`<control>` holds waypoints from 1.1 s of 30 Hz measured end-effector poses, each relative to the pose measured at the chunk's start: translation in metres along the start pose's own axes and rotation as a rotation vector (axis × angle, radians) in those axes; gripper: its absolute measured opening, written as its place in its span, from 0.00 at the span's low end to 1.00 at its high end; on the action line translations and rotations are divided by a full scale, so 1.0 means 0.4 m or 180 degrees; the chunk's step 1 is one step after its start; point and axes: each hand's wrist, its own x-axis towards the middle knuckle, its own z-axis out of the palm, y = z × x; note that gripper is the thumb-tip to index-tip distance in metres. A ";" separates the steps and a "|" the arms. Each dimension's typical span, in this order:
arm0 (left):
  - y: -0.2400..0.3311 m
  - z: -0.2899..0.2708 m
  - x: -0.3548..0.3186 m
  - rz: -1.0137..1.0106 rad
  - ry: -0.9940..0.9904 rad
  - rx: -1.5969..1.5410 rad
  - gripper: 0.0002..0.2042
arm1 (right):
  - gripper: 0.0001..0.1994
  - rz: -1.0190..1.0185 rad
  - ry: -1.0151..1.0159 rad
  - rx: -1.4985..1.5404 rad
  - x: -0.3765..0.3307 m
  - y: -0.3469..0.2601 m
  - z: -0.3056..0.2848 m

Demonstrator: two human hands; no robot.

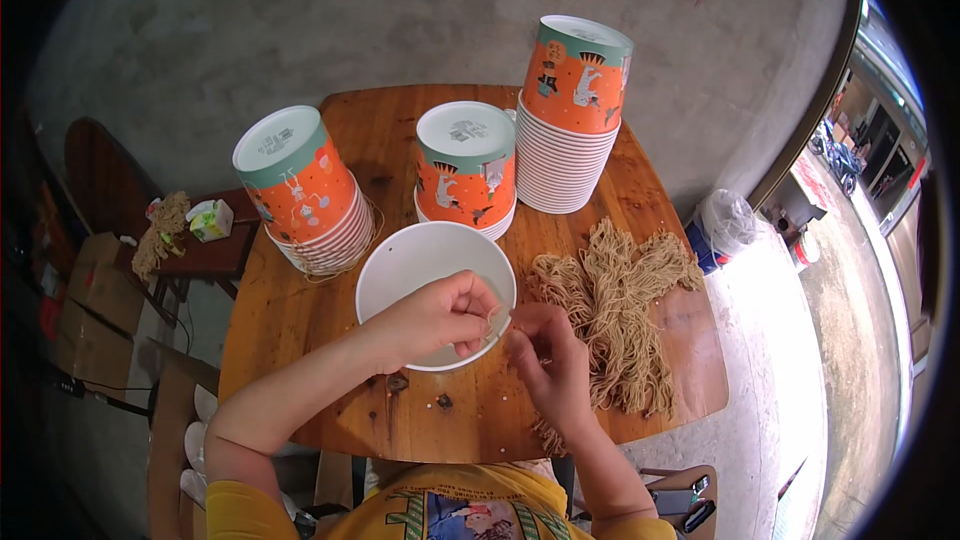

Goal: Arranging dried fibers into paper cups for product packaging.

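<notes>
An open paper bucket [425,250], white inside, stands near the middle of the table with its mouth up. My left hand [437,320] reaches over its opening, thumb and fingers pinched on a thin tan string [492,318]. At the bucket's right rim, my right hand [552,365] is also closed, its fingertips on the string close to the rim. The fingers partly hide where the string meets the bucket. Beside my right hand lies a big heap of tan cords [625,325], some strands running down to the table's front edge.
Upside-down stacks of orange and green printed buckets stand behind: left [300,180], middle [465,170] and a tall right one [578,90]. Small dark bits [444,401] dot the wooden table [690,370]. A bench [215,260] with more cord stands at left.
</notes>
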 end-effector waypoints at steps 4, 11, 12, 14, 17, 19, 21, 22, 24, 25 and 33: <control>0.012 0.000 -0.005 0.0143 -0.0091 0.0373 0.07 | 0.08 -0.0382 0.0008 -0.0346 0.018 -0.018 -0.003; 0.022 0.017 -0.010 0.0538 0.0111 0.1444 0.09 | 0.07 -0.0201 -0.0216 -0.0327 0.022 0.004 -0.004; 0.025 0.017 -0.012 0.0534 0.0112 0.1444 0.09 | 0.07 -0.0164 -0.0153 -0.0176 0.024 0.008 -0.002; 0.030 0.015 -0.013 0.0638 0.0084 0.2027 0.10 | 0.08 0.0082 -0.0034 0.0258 0.024 -0.015 0.000; 0.027 0.016 -0.013 0.0718 0.0128 0.1995 0.10 | 0.10 0.0232 -0.0019 0.0430 0.026 -0.019 -0.009; 0.026 0.019 -0.012 0.0861 0.0119 0.2005 0.11 | 0.11 0.0136 -0.0100 0.0162 0.027 -0.021 -0.020; 0.027 0.023 -0.013 0.0998 0.0113 0.2015 0.11 | 0.11 0.0218 -0.0449 -0.0318 0.028 -0.027 -0.026; 0.029 0.027 -0.015 0.1103 0.0130 0.2088 0.11 | 0.11 0.0220 -0.0443 -0.0316 0.027 -0.026 -0.027; 0.029 0.033 -0.015 0.1214 0.0140 0.2163 0.11 | 0.12 0.0105 -0.0498 -0.0552 0.025 -0.024 -0.030; 0.029 0.036 -0.015 0.1264 0.0117 0.2286 0.12 | 0.12 0.0104 -0.0489 -0.0555 0.023 -0.015 -0.030; 0.021 0.054 -0.024 0.2259 0.0174 0.3659 0.22 | 0.09 0.0188 -0.0250 0.0256 0.020 -0.015 -0.022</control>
